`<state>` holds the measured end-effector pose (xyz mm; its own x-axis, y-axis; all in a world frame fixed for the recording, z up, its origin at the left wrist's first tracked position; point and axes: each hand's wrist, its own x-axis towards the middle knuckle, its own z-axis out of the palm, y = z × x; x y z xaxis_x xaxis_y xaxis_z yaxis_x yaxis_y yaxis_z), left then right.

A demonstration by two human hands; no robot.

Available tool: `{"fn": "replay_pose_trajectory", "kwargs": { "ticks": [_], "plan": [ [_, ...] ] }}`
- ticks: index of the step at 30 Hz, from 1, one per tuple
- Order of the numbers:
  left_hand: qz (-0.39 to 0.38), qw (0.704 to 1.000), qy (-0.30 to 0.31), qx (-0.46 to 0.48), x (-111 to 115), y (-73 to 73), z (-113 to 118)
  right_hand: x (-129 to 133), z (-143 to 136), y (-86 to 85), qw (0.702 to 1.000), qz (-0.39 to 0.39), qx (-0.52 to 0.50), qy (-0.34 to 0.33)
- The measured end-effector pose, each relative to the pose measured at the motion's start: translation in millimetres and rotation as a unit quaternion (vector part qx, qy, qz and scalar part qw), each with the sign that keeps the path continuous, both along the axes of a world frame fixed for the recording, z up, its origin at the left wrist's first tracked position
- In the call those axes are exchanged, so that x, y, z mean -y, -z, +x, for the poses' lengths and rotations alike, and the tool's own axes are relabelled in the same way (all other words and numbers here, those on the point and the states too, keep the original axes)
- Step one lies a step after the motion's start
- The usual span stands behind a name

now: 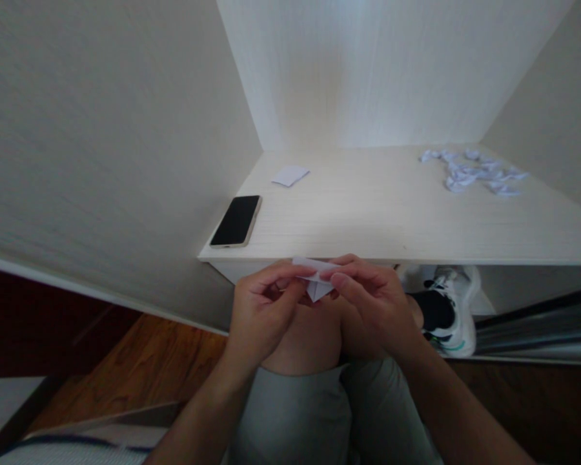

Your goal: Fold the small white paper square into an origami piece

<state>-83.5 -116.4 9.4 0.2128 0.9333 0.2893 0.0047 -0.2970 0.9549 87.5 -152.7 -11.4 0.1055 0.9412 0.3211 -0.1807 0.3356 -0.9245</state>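
Pale wood-grain panels (pixel 368 77) fill the upper part of the frame, closing around a whitish shelf (pixel 348 226) that spans its middle. Below, at the bottom centre, are the person's legs in grey-green shorts (pixel 295 413). Just below the shelf's front edge, near the centre of the frame, the left hand (pixel 266 303) and right hand (pixel 377 297) face each other, each in a narrow pinch on one side of the same folded paper. A white shoe (pixel 459 316) shows at right, under the shelf. Small folded white pieces (pixel 474 173) lie in a loose group at upper right; a dark-screened phone (pixel 236 221) rests near the shelf's left corner, with a flat slip of paper (pixel 290 175) above it. Smallest is the folded paper (pixel 319 292), its pointed part aimed downward between the fingers. Held over the lap with nothing flat beneath, it could crease crookedly if the two pinches pull unevenly. Too much pressure could crumple the point or tear a fold, while a loosened thumb could let the layers spring apart or drop the paper towards the floor.
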Motion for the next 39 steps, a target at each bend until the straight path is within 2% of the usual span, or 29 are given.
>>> {"fn": "replay_pose_trajectory", "kwargs": {
  "ticks": [9, 14, 18, 23, 26, 33, 39],
  "plan": [
    [-0.005, 0.999, 0.032, 0.0, 3, -0.9, -1, -2, -2, 6.8, 0.994, 0.0, 0.086, 0.069],
    [-0.051, 0.997, 0.063, 0.019, 2, -3.8, 1, 2, -2, 7.5, 0.992, 0.009, 0.095, 0.087],
    [-0.058, 0.997, 0.036, 0.03, 5, -6.2, 3, 5, -4, 10.5, 0.992, 0.001, 0.073, 0.106],
    [-0.026, 0.999, -0.018, 0.039, 9, -6.6, 5, 7, -10, 7.2, 0.998, 0.007, -0.014, 0.066],
    [0.009, 0.998, -0.024, 0.056, 11, -7.0, 6, 7, -12, 5.0, 0.997, -0.012, -0.007, 0.08],
    [-0.045, 0.995, 0.038, 0.075, 8, -10.5, 2, 5, -7, 4.9, 0.992, -0.019, 0.055, 0.113],
    [-0.046, 0.997, 0.042, 0.054, 5, -11.1, -2, 4, -5, 0.7, 0.99, -0.006, 0.088, 0.108]
  ]
}}
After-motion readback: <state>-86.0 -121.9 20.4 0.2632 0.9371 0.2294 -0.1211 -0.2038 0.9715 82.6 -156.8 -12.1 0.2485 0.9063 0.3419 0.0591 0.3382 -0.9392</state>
